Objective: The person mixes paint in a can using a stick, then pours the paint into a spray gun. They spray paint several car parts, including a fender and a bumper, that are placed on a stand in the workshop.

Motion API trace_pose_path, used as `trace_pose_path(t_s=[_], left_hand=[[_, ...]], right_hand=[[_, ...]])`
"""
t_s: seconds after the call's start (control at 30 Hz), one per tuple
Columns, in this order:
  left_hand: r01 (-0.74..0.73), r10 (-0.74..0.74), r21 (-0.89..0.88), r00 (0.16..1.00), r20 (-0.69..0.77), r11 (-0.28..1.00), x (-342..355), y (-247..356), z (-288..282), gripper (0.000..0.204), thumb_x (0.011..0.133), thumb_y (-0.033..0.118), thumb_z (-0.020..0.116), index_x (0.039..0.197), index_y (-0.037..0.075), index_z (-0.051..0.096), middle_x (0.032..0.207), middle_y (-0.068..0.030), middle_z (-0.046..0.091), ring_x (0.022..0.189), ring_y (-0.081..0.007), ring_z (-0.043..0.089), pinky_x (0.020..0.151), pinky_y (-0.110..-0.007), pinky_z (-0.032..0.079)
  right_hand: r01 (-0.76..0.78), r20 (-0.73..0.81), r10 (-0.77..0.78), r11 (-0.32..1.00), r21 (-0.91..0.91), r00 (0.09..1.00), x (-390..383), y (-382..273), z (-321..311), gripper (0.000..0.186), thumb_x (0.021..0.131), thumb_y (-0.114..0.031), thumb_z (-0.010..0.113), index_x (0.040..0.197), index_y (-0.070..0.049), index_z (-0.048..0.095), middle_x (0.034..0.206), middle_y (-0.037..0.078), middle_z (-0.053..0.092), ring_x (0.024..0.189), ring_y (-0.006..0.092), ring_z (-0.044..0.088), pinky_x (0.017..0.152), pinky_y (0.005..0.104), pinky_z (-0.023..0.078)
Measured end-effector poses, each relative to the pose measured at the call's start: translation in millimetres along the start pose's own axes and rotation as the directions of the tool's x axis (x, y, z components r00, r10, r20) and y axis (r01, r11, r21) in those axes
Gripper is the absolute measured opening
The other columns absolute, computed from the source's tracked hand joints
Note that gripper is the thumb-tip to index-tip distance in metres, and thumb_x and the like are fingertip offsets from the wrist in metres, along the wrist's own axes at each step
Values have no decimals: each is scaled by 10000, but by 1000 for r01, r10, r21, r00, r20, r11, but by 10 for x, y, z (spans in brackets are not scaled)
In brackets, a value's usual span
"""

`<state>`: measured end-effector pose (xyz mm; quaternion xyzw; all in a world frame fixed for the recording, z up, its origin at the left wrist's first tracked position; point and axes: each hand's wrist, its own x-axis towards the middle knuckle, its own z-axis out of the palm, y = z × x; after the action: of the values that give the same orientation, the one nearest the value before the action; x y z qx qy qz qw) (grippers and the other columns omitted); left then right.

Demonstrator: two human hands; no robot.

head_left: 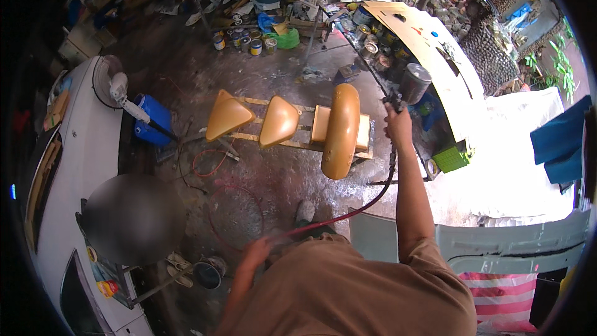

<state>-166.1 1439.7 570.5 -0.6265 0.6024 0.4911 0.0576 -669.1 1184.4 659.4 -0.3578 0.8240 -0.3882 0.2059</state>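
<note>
My right hand is closed around the handle of a spray gun, held out to the right of the painted parts. A grey metal cup sits at the gun. From the gun a red air hose curves down to my left hand, closed on it near my waist and slightly blurred. Before me a gold curved fender lies across the right end of a narrow rack. Two gold rounded-triangular panels, a left one and a middle one, rest on it too.
Paint cans and clutter line the far side. A large tan panel leans at the right, near a green basket. At left are a white car, a fan and a blue container. Hose loops lie on the floor.
</note>
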Motion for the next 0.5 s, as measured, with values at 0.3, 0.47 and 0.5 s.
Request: trace_pose_path(t_s=[0.3, 0.47, 0.5], left_hand=[[-13, 15, -163, 1000, 14, 987, 96, 725, -173, 421, 1014, 493, 456, 1211, 173, 646, 1165, -170, 683, 1104, -423, 621, 937, -474, 487], [17, -17, -138, 1000, 5, 990, 159, 818, -217, 380, 1010, 406, 528, 1204, 113, 673, 1100, -206, 698, 1038, -406, 655, 885, -465, 498], [25, -24, -144, 1000, 10, 989, 176, 781, -208, 382, 1006, 435, 502, 1193, 150, 675, 1114, -210, 690, 1058, -426, 640, 896, -492, 494]], right_hand=[[-114, 4, 114, 991, -63, 993, 1049, -477, 326, 396, 956, -364, 664, 1100, -14, 552, 651, 92, 589, 492, 209, 596, 439, 364, 478], [-60, 154, 80, 989, -132, 985, 1238, -604, 745, 327, 954, -368, 653, 1054, -59, 614, 634, 52, 551, 500, 171, 542, 442, 351, 455], [-58, 232, 83, 992, -114, 969, 1255, -640, 799, 294, 959, -369, 646, 1042, -87, 631, 635, 39, 537, 493, 160, 517, 445, 348, 455]])
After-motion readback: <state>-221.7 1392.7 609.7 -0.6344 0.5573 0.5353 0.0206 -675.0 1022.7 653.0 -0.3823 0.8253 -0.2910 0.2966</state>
